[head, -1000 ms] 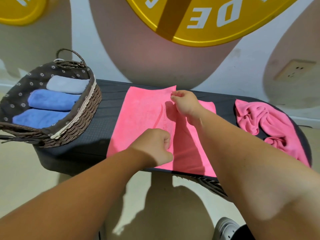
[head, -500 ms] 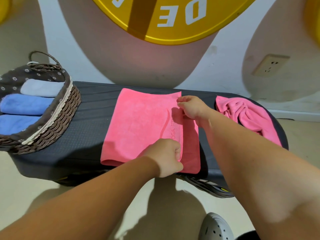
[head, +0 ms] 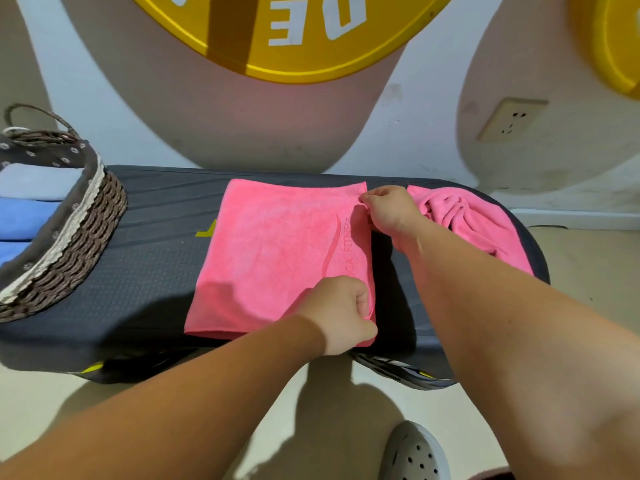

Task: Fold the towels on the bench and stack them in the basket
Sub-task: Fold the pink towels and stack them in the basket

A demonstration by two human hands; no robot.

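folded towels (head: 24,216) lay in the basket (head: 100,188). on the bench (head: 145,265), left hand (head: 341,313) and right hand (head: 389,211) pinched the half-folded pink towel (head: 277,254) at its right edge; a crumpled towel (head: 464,220) beside it awaited folding.

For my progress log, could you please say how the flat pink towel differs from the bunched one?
The flat towel lies smooth and squared; the bunched towel is wrinkled. The left hand and right hand pinch the flat towel; neither holds the bunched towel. Both are pink, on the bench.
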